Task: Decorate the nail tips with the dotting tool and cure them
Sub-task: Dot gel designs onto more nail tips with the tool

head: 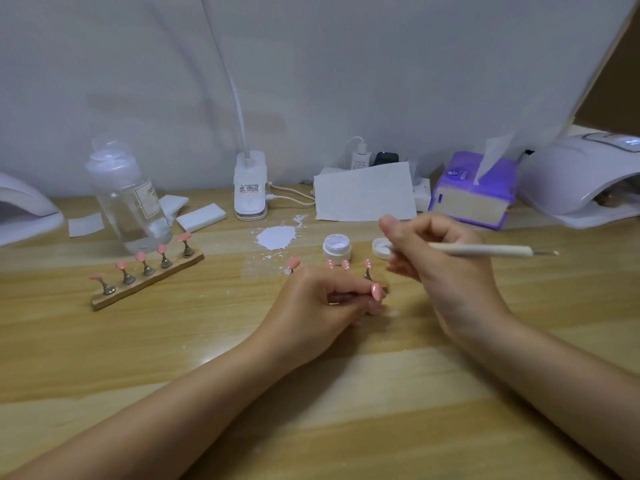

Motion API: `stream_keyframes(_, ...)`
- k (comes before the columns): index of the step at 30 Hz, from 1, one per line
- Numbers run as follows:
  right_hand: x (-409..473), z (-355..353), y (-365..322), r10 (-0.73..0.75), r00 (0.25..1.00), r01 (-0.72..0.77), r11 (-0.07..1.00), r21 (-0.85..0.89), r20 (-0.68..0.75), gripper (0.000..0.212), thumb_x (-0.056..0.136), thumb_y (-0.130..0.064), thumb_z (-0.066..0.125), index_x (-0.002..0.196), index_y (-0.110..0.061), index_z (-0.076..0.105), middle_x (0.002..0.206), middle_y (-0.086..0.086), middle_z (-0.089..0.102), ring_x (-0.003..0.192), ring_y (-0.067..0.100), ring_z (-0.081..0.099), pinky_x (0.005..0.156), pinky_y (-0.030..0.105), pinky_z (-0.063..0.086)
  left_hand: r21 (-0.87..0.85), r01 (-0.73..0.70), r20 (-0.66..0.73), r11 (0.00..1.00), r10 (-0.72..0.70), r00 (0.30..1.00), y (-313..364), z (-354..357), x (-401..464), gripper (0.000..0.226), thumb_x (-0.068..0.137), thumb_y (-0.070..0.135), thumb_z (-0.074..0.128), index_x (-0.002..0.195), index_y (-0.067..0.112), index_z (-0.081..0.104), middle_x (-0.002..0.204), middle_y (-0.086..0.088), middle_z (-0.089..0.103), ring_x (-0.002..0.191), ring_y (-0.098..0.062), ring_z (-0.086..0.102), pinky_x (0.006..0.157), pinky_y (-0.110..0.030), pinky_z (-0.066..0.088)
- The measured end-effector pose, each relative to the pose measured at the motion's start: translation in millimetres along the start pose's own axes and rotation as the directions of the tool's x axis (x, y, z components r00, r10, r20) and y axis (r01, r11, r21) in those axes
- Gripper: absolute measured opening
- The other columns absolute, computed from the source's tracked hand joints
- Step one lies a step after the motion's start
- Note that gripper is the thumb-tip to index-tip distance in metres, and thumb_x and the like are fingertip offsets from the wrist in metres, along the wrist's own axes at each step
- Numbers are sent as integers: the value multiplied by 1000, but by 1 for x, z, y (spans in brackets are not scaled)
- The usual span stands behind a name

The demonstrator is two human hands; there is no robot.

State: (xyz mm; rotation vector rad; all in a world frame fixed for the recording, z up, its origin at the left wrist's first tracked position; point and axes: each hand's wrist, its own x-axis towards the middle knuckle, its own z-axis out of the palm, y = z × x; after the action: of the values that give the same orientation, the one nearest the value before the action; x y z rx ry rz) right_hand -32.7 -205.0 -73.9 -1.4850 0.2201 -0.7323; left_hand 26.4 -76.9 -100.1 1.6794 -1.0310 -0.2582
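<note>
Mid-frame: left hand (pixel 322 299) pinches a pink nail tip (pixel 376 292), right hand (pixel 429 251) grips dotting tool (pixel 485 251) at the lid (pixel 380 247); loading gel, likely dotting next.

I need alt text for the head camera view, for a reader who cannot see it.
A person's right hand holds a cream dotting tool above a wooden table, while the left hand pinches a stand with a pink nail tip. Behind sit a small open white jar, a wooden rack of five pink nail tips and a white curing lamp.
</note>
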Motion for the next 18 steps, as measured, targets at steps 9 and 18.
stream_keyframes(9, -11, 0, 10, -3, 1000, 3, 1000, 11, 5, 43, 78, 8, 61, 51, -10, 32, 35, -8, 34, 30, 4, 47, 47, 27, 52, 124, -56, -7, 991, 58, 998, 2, -1, 1, 16, 81, -2, 64, 84, 8, 75, 60, 20, 65, 54, 6, 53, 66, 2, 39)
stream_keyframes(18, -13, 0, 9, -11, 998, 13, 1000, -19, 69, 37, 74, 15, 53, 51, -7, 35, 31, -4, 35, 29, 0, 46, 37, 13, 42, 219, -102, -3, 970, 105, 994, 9, 0, -1, 25, 80, -3, 64, 80, 21, 72, 46, 30, 53, 52, 13, 50, 69, 12, 24)
